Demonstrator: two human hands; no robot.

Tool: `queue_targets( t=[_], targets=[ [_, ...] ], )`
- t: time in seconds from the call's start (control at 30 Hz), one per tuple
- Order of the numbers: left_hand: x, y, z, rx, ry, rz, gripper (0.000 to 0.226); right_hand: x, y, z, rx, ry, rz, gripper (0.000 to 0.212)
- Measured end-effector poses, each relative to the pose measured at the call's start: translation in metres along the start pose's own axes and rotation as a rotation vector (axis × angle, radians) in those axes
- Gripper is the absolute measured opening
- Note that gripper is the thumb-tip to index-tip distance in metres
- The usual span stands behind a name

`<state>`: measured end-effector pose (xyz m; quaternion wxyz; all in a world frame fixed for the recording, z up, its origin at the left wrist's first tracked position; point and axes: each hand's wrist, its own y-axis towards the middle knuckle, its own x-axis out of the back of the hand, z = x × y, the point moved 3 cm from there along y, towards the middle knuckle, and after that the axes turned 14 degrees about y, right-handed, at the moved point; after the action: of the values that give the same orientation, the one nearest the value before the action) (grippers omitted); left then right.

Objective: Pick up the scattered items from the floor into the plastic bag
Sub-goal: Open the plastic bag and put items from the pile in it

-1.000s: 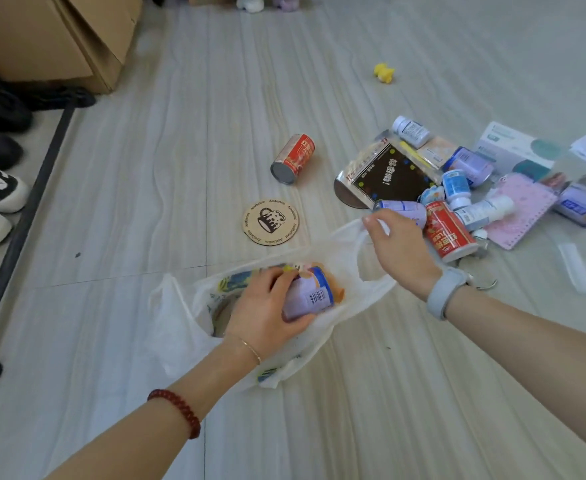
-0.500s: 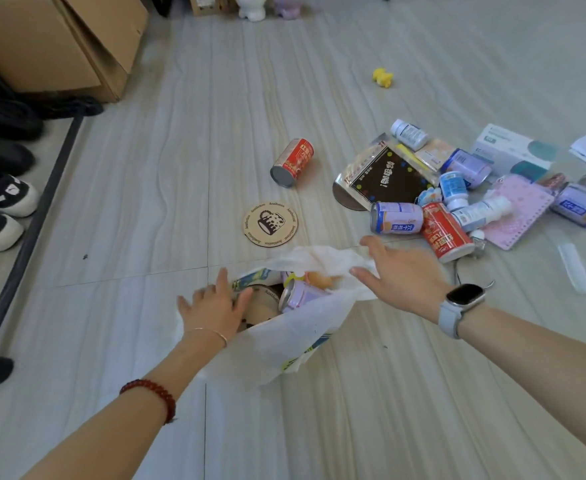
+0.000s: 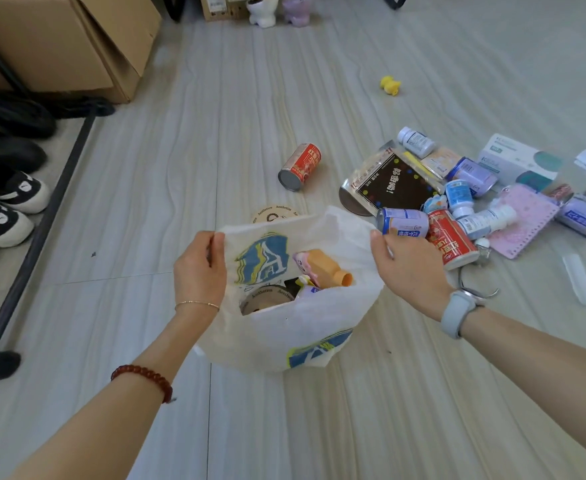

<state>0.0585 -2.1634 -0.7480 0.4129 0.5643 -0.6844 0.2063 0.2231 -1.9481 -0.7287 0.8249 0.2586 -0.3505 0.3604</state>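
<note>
Bag [image 3: 305, 327] of white plastic stands open on the floor [image 3: 406, 410] in front of you; your left hand [image 3: 200, 271] pinches its left rim and your right hand [image 3: 409, 268] grips its right rim, spreading the mouth. Inside you see an orange bottle [image 3: 324, 266] and a round coaster [image 3: 267, 299]. Just beyond your right hand lie a blue can [image 3: 402, 221] and a red can [image 3: 452, 240] among scattered items; another red can [image 3: 300, 166] lies apart, farther out
</note>
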Motion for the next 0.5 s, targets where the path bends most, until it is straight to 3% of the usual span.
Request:
queue_targets(
  t=[0.17, 0.23, 0.3, 0.37, 0.43, 0.5],
  targets=[
    [-0.02, -0.015, 0.014, -0.168, 0.529, 0.217, 0.033, -0.012, -0.003, -0.037, -0.227, -0.148, 0.27, 0.042],
    [-0.025, -0.019, 0.013, -0.335, 0.66, 0.14, 0.047, -0.013, -0.001, -0.036, -0.245, -0.163, 0.233, 0.038],
    [-0.029, -0.025, 0.004, -0.566, 0.708, 0.093, 0.05, -0.012, 0.003, -0.03, -0.144, -0.291, 0.108, 0.025],
    [-0.042, -0.036, -0.001, -0.734, 0.714, 0.221, 0.054, -0.014, 0.008, -0.024, 0.067, -0.487, 0.04, 0.037],
    [-0.056, -0.045, 0.003, -0.711, 0.736, 0.429, 0.064, -0.021, 0.01, -0.014, 0.333, -0.539, 0.03, 0.05],
    [-0.065, -0.054, 0.012, -0.666, 0.736, 0.56, 0.082, -0.036, 0.01, -0.008, 0.481, -0.521, 0.194, 0.05]
  ],
)
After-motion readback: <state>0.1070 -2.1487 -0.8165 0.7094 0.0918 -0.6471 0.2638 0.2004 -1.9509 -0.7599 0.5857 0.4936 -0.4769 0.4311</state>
